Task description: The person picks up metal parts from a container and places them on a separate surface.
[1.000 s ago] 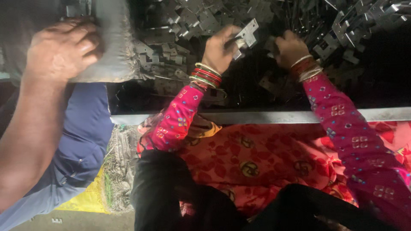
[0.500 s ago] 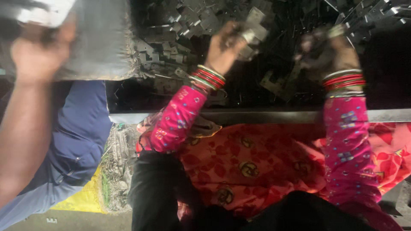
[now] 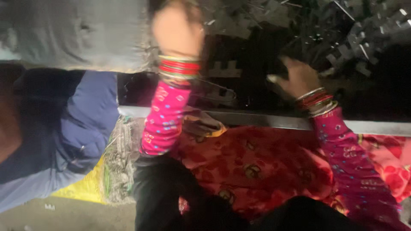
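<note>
My left hand [image 3: 177, 28] is raised near the top edge, next to a grey sack [image 3: 77, 34]. It is blurred, so its fingers and anything in them cannot be made out. My right hand [image 3: 297, 78] is lower, over the dark tray, with its thumb out and fingertips touching the edge of a heap of small flat metal pieces [image 3: 364, 38]. Nothing shows in its grasp. Both wrists wear red and gold bangles over pink patterned sleeves.
The tray's pale metal rim [image 3: 278, 122] runs across the middle. Below it lies red patterned cloth [image 3: 257, 171]. Another person in a blue shirt [image 3: 85, 119] sits at the left, beside a woven mat and yellow fabric [image 3: 85, 188].
My left hand has risen and shifted left toward the sack. My right hand has dropped lower and toward the pile's near edge. The other person's hand on the sack has left view.
</note>
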